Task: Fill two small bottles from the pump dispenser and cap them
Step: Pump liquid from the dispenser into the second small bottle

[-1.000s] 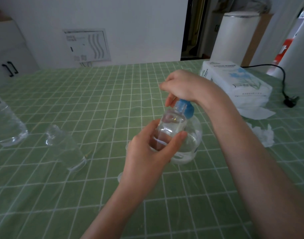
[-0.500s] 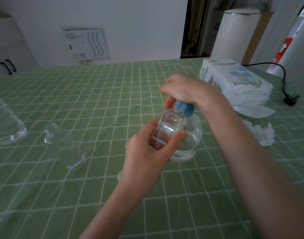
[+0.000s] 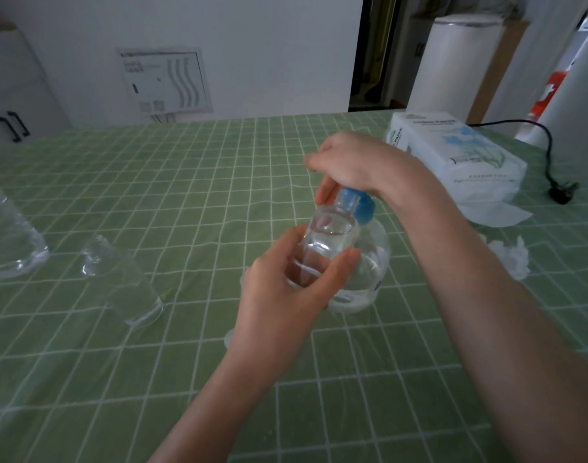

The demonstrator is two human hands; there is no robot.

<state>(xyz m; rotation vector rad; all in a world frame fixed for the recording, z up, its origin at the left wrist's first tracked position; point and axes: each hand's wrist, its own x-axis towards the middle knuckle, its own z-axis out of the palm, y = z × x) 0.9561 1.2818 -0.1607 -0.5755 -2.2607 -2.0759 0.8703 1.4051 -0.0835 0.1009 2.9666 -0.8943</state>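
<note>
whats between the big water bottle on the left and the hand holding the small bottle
One small clear bottle, standing apart from both on the green checked cloth, as the head view shows.

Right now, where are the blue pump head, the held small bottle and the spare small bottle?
blue pump head [image 3: 364, 208]: head view, blue collar.
held small bottle [image 3: 326, 243]: head view, clear upper wall.
spare small bottle [image 3: 122, 285]: head view, clear side wall.

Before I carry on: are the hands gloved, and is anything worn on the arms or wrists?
No gloves: the left hand and right hand are bare. The left forearm and right forearm are bare too, with no sleeve in frame. No watch, band or ring shows on the visible sides.
</note>
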